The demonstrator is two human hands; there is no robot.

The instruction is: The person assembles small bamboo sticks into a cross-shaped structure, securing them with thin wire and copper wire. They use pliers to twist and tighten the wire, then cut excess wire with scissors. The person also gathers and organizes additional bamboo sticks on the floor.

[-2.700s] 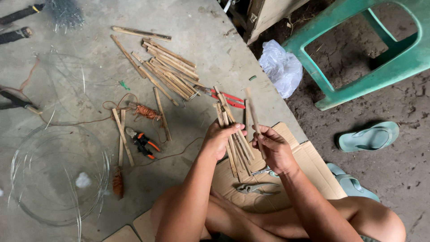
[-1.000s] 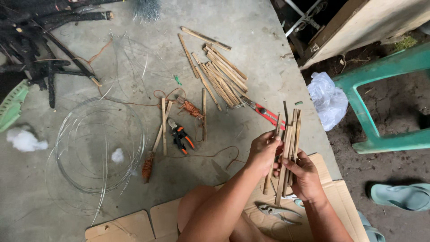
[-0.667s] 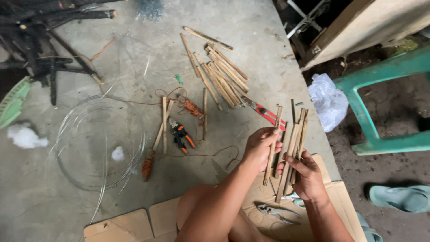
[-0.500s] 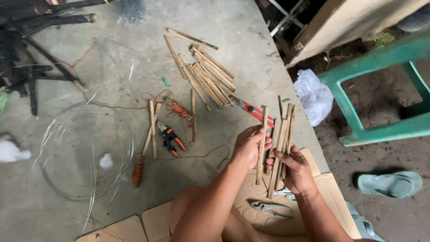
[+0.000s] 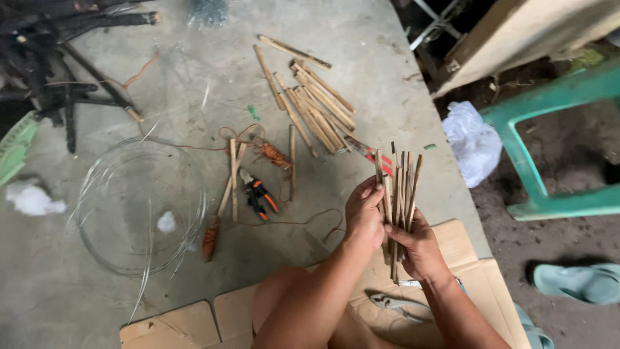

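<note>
Both forearms come up from the bottom edge and meet over the person's lap, wrists bent so the two hands face each other. The left hand [image 5: 363, 213] curls around a bundle of thin bamboo sticks [image 5: 398, 194], its fingers wrapped onto the near side of the sticks with the knuckles turned toward the camera. The right hand [image 5: 420, 244] grips the same bundle lower down, thumb laid across the front and fingers closed behind. The sticks stand nearly upright, fanning a little above the fingertips, with the lower ends poking out below the right palm.

Beyond the fingertips, on the concrete floor [image 5: 387, 58], lies a loose pile of bamboo slats [image 5: 316, 106]. To the left of the left-hand fingers sit orange-handled pliers [image 5: 258, 197] and a coil of thin wire [image 5: 139, 207]. Under the wrists is flattened cardboard [image 5: 478, 284], with metal pliers [image 5: 394, 304] lying on it just below the right hand
</note>
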